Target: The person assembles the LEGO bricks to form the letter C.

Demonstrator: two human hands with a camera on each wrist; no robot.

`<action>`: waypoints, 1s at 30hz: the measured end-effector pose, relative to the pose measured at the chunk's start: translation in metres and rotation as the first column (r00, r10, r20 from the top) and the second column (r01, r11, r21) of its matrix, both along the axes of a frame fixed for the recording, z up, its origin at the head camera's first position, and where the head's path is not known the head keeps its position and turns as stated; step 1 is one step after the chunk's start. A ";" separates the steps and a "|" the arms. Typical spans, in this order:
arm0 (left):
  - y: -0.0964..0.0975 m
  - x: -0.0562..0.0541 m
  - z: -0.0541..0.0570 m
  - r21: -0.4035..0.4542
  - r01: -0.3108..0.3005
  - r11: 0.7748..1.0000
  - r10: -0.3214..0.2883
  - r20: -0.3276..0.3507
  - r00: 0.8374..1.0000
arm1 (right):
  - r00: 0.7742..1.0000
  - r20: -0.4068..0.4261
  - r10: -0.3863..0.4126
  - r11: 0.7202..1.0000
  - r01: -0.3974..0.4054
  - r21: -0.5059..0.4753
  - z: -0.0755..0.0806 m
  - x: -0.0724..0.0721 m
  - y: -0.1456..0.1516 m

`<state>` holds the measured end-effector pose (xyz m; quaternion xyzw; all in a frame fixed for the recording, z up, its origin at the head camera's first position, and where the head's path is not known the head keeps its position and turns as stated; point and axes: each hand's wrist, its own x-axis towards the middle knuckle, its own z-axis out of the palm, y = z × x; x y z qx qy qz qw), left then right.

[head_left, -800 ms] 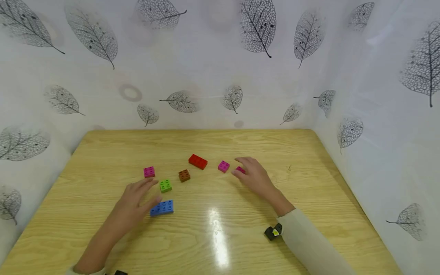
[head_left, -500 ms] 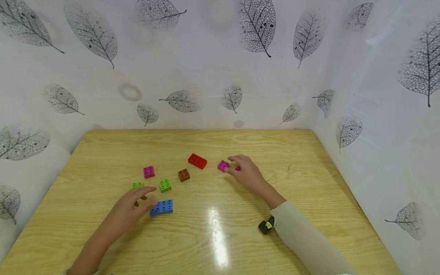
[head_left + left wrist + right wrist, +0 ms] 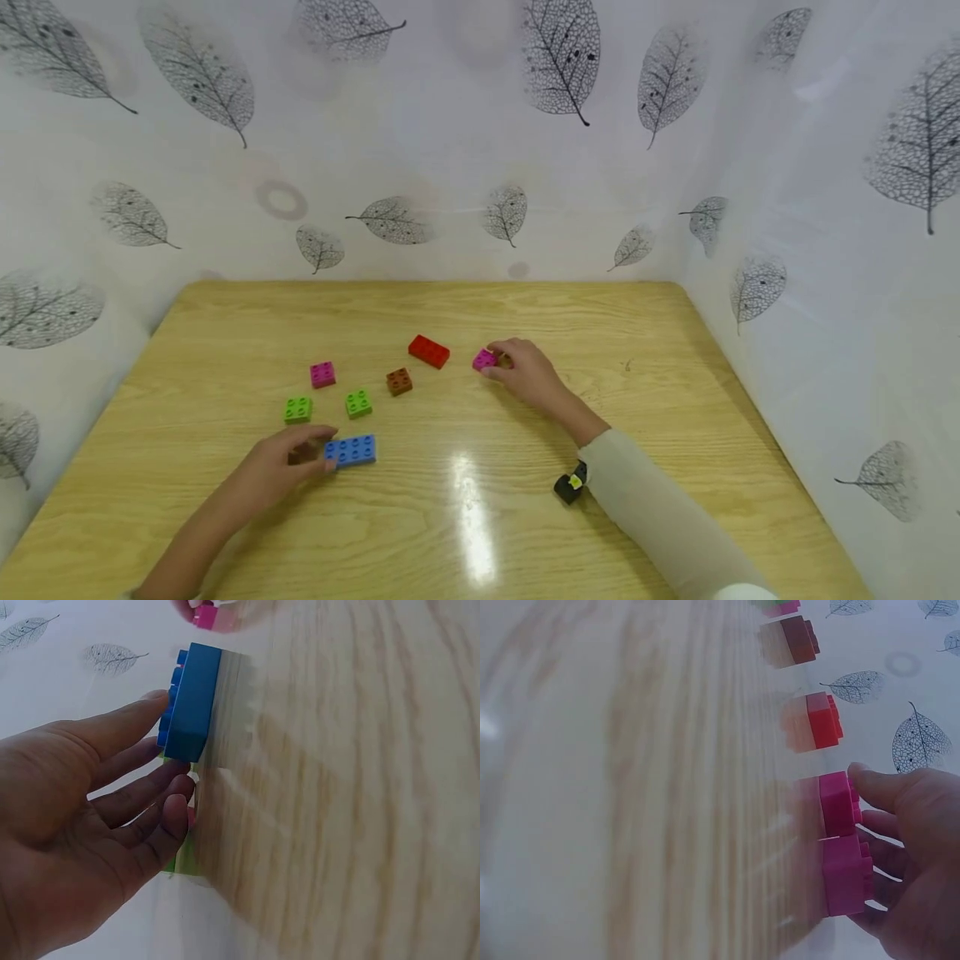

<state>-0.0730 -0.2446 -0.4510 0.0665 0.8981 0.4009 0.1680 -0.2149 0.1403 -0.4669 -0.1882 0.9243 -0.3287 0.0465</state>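
Observation:
My left hand (image 3: 273, 467) is at the left end of a blue toy building brick (image 3: 358, 450), fingertips behind its corner and thumb in front. In the left wrist view, the thumb overlaps the blue brick's studded side and the fingers are loosely bent. On the right, my right hand (image 3: 525, 373) reaches around a small pink brick (image 3: 482, 359), thumb on the near side and index finger on the far side. A second pink brick (image 3: 845, 877) sits beside it under the fingers, mostly hidden in the head view.
A red brick (image 3: 429, 351) lies left of the right hand. Between the hands are a brown brick (image 3: 399, 381) and a green brick (image 3: 358, 403). Another green brick (image 3: 297, 409) and a pink brick (image 3: 322, 374) lie farther left. Leaf-patterned cloth (image 3: 450, 150) borders the wooden table (image 3: 600, 317).
My left hand has moved down and back to the blue brick's left end, uncovering a green brick. My right hand has moved left, from the second pink brick to the first.

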 end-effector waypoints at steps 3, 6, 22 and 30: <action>-0.001 0.000 -0.003 -0.007 -0.002 1.000 0.002 0.009 1.000 | 1.000 -0.020 -0.007 1.000 0.007 0.016 -0.001 -0.001 -0.001; 0.000 0.001 -0.004 -0.014 -0.010 1.000 0.010 0.018 1.000 | 0.999 -0.042 -0.010 0.999 0.012 0.039 -0.004 -0.003 -0.001; 0.002 0.001 -0.005 -0.043 -0.027 0.999 0.028 0.018 0.999 | 0.992 -0.128 0.005 0.992 0.011 0.125 -0.005 -0.005 -0.004; 0.007 -0.001 -0.004 -0.068 -0.018 0.998 0.019 0.007 1.000 | 0.991 -0.128 0.037 0.988 -0.016 0.155 -0.003 -0.003 -0.004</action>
